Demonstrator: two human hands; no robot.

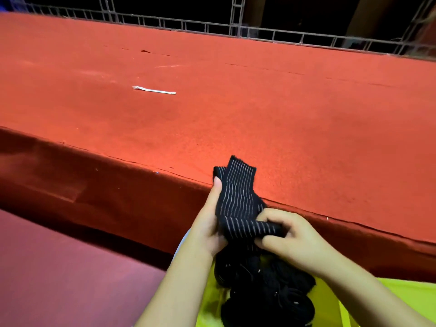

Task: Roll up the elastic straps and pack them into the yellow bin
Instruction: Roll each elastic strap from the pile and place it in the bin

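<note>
Done so far: several black rolled straps [266, 293] already lay piled in the yellow bin [401, 300], which sat below my wrists, in front of the near edge of the red carpeted platform [212, 102]. I judged the task well under way, though I could not count the rolls in that dark heap.
In hand: one black strap with thin white stripes [238, 199], held up just over the platform's near edge and above the bin, not yet rolled into a tight coil.
Left grip: my left hand [207, 230] was curled around the strap's side, thumb pressed along its edge.
Right grip: my right hand [290, 239] pinched the folded lower end between thumb and fingers, as if starting the roll.
Left to do: roll this strap and set it in the bin; whether more loose straps waited, I could not tell.
Other things: a white strip [153, 90] lay far out on the platform, well apart from my hands.
Writing: no brand, label or lettering was readable anywhere.
</note>
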